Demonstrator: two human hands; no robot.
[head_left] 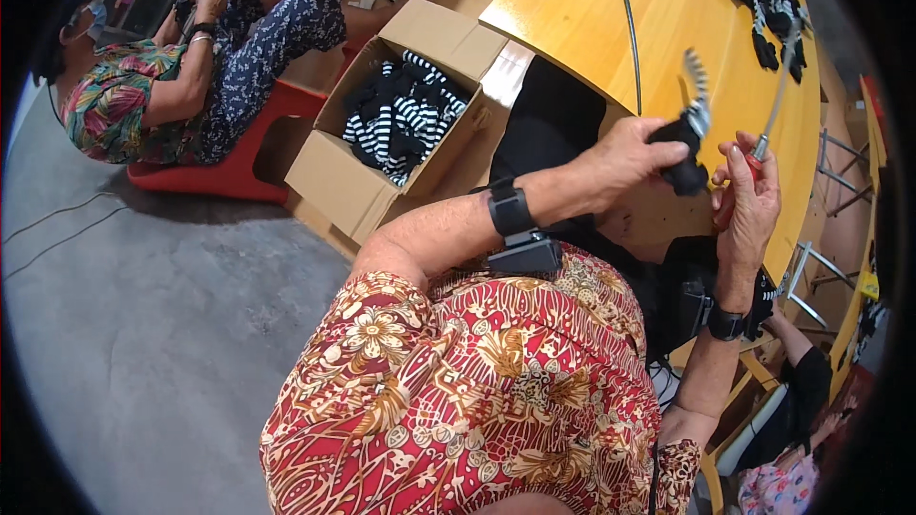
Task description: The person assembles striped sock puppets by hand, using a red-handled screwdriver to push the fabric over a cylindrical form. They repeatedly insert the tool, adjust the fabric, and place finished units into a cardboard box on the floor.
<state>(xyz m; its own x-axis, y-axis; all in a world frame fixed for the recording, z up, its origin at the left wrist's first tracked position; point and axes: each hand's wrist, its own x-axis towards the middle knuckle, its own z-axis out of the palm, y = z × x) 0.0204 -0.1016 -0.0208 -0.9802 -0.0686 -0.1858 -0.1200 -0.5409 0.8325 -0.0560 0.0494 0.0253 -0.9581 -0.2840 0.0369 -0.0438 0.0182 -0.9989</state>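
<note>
At right centre of the frame, a small black-and-striped fabric piece (689, 148) is gripped in the closed left hand (634, 154), above the table (572, 10). A thin red-handled metal tool (768, 119) is pinched by the right hand (749, 205). The fabric is judged soft, light and limp, best held bunched near its end.

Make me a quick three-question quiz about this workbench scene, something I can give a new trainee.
1. True or false: the left hand grips a black and striped fabric piece.
2. What does the right hand hold?
A. a red-handled tool with a thin metal rod
B. a roll of tape
C. a paintbrush
3. Fill in: the open cardboard box on the floor holds black-and-white ______ fabric items.

Key: 1 true. 2 A: the red-handled tool is pinched in its fingers, above the yellow wooden table. 3 striped.
</note>
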